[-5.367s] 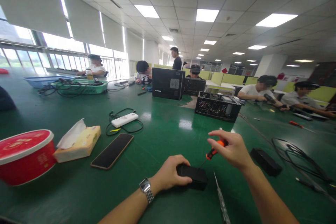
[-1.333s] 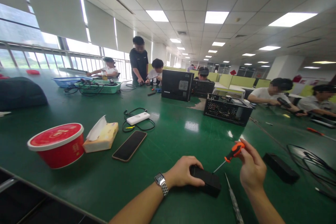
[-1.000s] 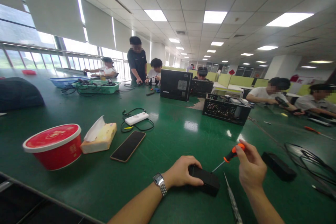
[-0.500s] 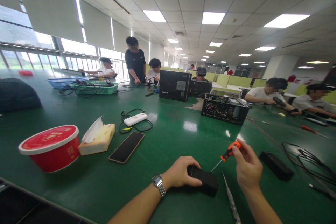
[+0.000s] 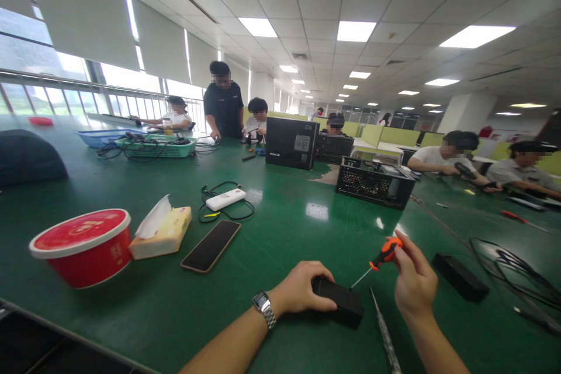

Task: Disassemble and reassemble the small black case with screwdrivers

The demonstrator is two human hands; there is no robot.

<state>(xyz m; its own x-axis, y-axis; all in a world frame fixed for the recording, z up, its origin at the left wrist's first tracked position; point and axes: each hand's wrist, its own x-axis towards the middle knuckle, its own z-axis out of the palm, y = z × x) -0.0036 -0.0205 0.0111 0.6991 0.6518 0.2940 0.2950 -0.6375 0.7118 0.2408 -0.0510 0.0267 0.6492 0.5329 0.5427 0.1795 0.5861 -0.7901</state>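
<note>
Head view, black box (image 5: 345, 304), one end in left hand (image 5: 302, 288)

No text can be read (the red tub (image 5: 87, 260) bears print, but too blurred).

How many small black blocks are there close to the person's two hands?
2: the held block in the left hand, and the loose block, lying right of the right hand.

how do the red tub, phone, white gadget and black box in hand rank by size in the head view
1. Red tub
2. Phone and black box: too alike to rank, the left hand partly covering the box
3. White gadget
</note>
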